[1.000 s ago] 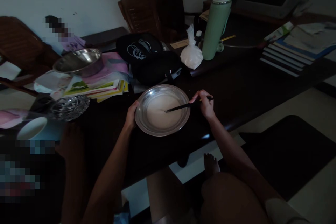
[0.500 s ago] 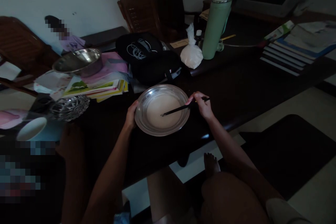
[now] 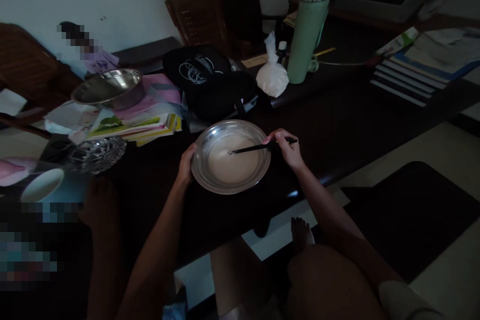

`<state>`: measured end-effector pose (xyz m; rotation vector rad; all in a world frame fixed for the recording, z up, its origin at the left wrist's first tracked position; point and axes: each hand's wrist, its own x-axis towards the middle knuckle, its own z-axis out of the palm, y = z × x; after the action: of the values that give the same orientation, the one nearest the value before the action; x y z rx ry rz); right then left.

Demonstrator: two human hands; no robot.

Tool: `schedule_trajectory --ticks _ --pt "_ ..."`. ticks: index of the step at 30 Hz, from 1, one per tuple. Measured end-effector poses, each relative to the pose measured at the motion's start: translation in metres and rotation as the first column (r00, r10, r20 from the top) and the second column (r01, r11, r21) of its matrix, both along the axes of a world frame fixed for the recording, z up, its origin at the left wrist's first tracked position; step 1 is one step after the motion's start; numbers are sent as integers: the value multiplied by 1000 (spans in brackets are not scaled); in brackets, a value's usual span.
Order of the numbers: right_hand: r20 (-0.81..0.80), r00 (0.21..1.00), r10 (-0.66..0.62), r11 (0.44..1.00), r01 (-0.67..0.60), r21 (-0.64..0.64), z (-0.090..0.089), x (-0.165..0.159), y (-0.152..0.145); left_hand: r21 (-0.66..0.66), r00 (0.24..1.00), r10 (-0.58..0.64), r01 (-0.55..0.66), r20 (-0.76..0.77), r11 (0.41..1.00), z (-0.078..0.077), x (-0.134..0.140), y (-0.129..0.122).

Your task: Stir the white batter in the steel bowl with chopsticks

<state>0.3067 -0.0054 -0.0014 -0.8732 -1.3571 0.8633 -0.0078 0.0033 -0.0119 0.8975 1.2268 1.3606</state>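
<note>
A shallow metal bowl (image 3: pixel 231 188) stands on the dark table, holding a pale, milky mixture (image 3: pixel 233 164). My left hand (image 3: pixel 186 164) grips its left rim, thumb on the edge and the other fingers mostly hidden. Over the right rim, my right hand (image 3: pixel 287 149) is closed around black chopsticks (image 3: pixel 249 149). Their tips reach into the mixture near the middle of the bowl. Whether one or two sticks are held is hard to make out in the dim light.
Behind the bowl lie a black bag (image 3: pixel 221 95), a knotted bag of white powder (image 3: pixel 272 80) and a green thermos (image 3: pixel 305 40). Leftward are booklets (image 3: pixel 150 127), a steel basin (image 3: pixel 127 92), a glass dish (image 3: pixel 99 155) and another person's arm (image 3: pixel 103 240). Books (image 3: pixel 408 80) are stacked right.
The chopstick tips have moved slightly up and away from me within the bowl, and the sticks now lie flatter. My left hand keeps its hold on the rim.
</note>
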Motion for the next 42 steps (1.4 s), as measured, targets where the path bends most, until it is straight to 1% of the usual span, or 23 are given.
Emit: schedule_trajectory --ticks 2,4,6,8,10,12,14,15,17,20,22,24,26,28,30,32,34,37,39,42 --pt "-54 996 -74 997 74 -3 -1 1 0 -8 1000 6 -6 -5 1000 0 0 0" --pt "-86 993 -84 996 82 -20 0 2 0 -16 1000 15 -15 -6 1000 1 1 0" --pt "-39 999 -17 1000 16 -19 1 2 -1 -21 1000 17 -17 -2 1000 2 2 0" --pt "60 997 50 999 -51 6 3 1 -2 -21 1000 16 -16 5 1000 2 2 -1" --pt "126 991 51 998 -57 39 4 1 -3 -16 1000 10 -10 5 1000 3 3 -1" --pt "93 996 -13 999 8 48 4 1 -3 -9 1000 -4 4 -5 1000 3 3 -2" --pt "4 997 -79 997 79 16 4 2 -3 -4 1000 -12 12 -12 1000 3 2 -2" --pt "-30 995 -90 996 90 -4 4 2 -3 -5 1000 -10 10 -10 1000 2 2 -2" --pt "-30 998 -52 998 51 -28 4 1 -3 -10 1000 1 -1 1 1000 1 1 -1" --pt "78 996 39 999 -38 -10 5 -1 -3 -24 1000 18 -18 16 1000 2 2 -1" --pt "87 996 15 1000 -16 11 4 -1 -2 -32 999 30 -29 26 999 3 4 -2" --pt "12 999 -49 999 49 19 2 0 -1 -33 999 29 -28 36 999 4 5 -2" --pt "-58 995 -82 997 82 1 1 1 -1 -26 999 20 -19 35 999 6 6 -2" --pt "-39 998 -43 999 43 -18 2 1 -2 -19 1000 14 -14 26 1000 6 5 -2" --pt "41 999 19 1000 -18 -16 4 -1 -2 -16 1000 11 -11 10 1000 5 5 -2" --pt "102 994 35 999 -36 12 4 -1 -3 -20 1000 14 -14 -3 1000 4 4 -2" --pt "73 997 -9 999 7 35 4 0 -2 -22 1000 24 -24 -11 999 3 3 -2" --pt "-49 997 -62 998 62 12 1 1 -2 -14 1000 23 -23 -10 1000 3 3 -2" --pt "-51 998 -30 1000 29 -11 1 1 -3 -21 1000 15 -15 -4 1000 4 3 -2" --pt "25 999 34 999 -33 -24 1 0 -3 -33 1000 26 -26 -1 999 5 4 -2"
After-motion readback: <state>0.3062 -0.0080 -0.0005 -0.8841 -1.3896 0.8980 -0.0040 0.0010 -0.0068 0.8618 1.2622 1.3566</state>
